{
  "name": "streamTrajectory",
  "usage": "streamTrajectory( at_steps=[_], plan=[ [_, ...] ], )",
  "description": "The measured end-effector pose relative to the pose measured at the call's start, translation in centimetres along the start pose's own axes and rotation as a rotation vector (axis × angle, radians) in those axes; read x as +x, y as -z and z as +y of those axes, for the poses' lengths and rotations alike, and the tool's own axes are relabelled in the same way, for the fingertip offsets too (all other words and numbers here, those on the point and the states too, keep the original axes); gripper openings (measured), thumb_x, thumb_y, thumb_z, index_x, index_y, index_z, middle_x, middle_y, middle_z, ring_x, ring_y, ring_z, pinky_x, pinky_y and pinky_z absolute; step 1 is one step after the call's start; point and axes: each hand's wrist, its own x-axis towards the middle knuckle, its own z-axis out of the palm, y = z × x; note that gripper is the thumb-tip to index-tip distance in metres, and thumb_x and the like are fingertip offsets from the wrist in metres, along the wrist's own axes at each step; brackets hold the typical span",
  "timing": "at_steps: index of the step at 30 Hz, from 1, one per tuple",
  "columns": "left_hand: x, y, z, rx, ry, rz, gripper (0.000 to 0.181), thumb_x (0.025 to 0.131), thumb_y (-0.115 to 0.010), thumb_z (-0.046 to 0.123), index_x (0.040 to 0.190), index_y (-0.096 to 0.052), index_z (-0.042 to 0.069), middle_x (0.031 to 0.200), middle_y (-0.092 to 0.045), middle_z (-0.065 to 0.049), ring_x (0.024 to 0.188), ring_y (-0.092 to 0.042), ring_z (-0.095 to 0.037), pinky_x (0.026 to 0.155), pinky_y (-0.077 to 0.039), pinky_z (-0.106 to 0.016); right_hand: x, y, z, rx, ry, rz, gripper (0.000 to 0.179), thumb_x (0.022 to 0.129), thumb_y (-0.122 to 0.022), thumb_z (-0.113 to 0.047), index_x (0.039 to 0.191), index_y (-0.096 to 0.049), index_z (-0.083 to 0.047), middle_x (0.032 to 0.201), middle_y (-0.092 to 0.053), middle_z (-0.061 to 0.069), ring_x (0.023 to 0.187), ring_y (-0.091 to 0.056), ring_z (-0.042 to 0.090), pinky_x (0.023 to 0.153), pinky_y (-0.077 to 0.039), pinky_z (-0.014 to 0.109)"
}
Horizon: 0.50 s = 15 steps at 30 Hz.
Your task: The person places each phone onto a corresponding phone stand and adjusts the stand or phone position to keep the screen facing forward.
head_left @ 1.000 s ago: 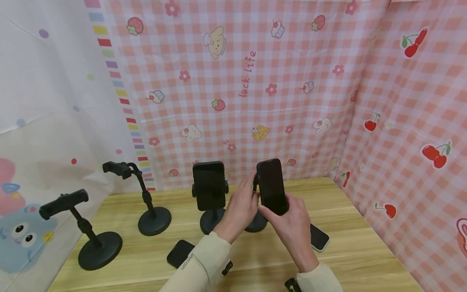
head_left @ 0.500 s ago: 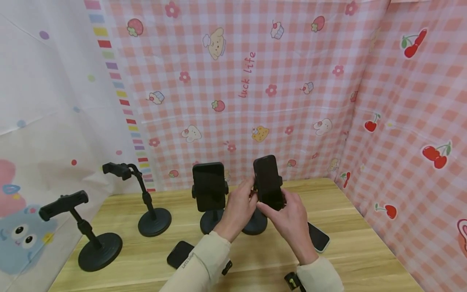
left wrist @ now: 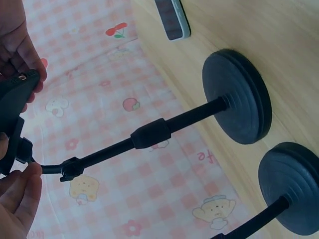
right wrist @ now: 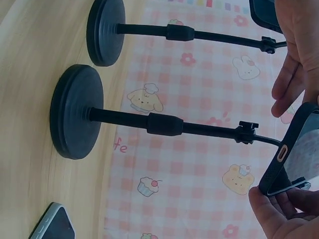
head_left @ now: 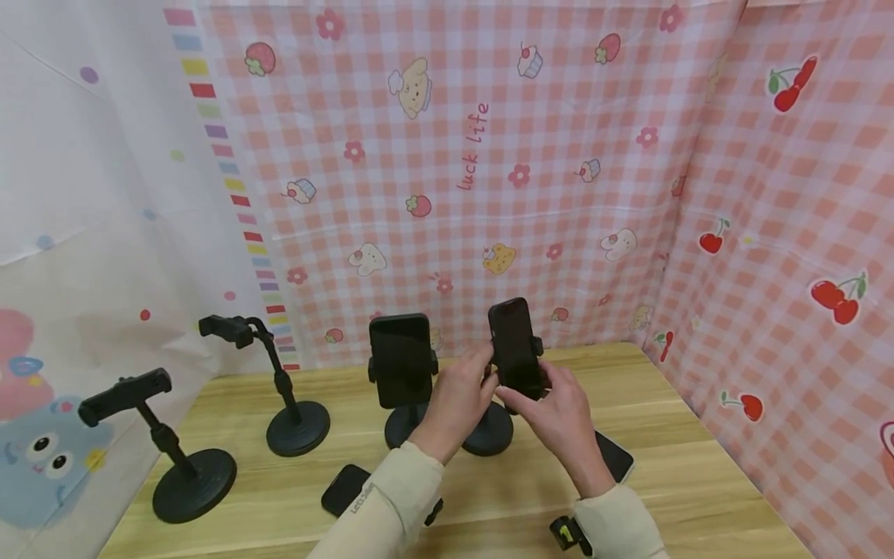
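A black smartphone (head_left: 514,345) stands upright in the clamp of a black phone stand (head_left: 488,431); a clamp arm shows at its right edge. My right hand (head_left: 559,407) pinches the phone's lower end between thumb and fingers, as the right wrist view also shows. My left hand (head_left: 457,396) holds the clamp at the phone's left side, its fingers (left wrist: 25,186) curled behind the clamp near the thin bent neck. Just left stands another phone stand (head_left: 401,427) bearing a dark phone (head_left: 401,361).
Two phone stands with bare clamps, one nearer (head_left: 194,485) and one farther back (head_left: 298,427), are on the left. A dark phone (head_left: 344,487) lies by the left sleeve, and a pale-edged phone (head_left: 615,456) lies beyond the right wrist. Patterned cloth (head_left: 559,194) hangs behind the wooden table (head_left: 698,497).
The phone has moved slightly left from in front of the stand into its clamp, with my right hand following. Over the last half second both hands have barely moved.
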Motion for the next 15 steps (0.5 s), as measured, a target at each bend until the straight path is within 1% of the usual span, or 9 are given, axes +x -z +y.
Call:
streamTrajectory(
  at_steps=[7, 11, 15],
  plan=[
    [-0.05, -0.13, -0.04, 0.143, -0.097, 0.020, 0.022, 0.091, -0.073, 0.010, 0.110, -0.061, 0.008, 0.097, -0.066, -0.004, 0.078, -0.067, -0.013, 0.064, -0.054, -0.026, 0.23, 0.08, 0.15, 0.006, -0.013, 0.000, 0.082, 0.075, -0.077, -0.064, 0.134, -0.058, -0.010, 0.115, -0.058, 0.010, 0.097, -0.056, 0.025, 0.082, -0.047, 0.043],
    [-0.03, -0.05, 0.03, 0.194, -0.142, 0.032, 0.024, 0.090, -0.075, 0.011, 0.109, -0.061, 0.006, 0.093, -0.066, -0.005, 0.075, -0.068, -0.015, 0.063, -0.055, -0.027, 0.31, 0.17, 0.19, 0.021, -0.016, 0.006, 0.080, 0.075, -0.079, -0.061, 0.134, -0.059, -0.010, 0.114, -0.058, 0.010, 0.098, -0.057, 0.026, 0.083, -0.047, 0.043],
    [0.06, -0.03, 0.08, 0.271, -0.197, 0.054, 0.026, 0.089, -0.076, 0.012, 0.107, -0.061, 0.003, 0.087, -0.066, -0.005, 0.070, -0.067, -0.014, 0.060, -0.055, -0.026, 0.41, 0.21, 0.37, 0.038, -0.016, 0.013, 0.082, 0.075, -0.080, -0.059, 0.135, -0.058, -0.009, 0.115, -0.057, 0.011, 0.101, -0.057, 0.027, 0.086, -0.047, 0.044]
  ],
)
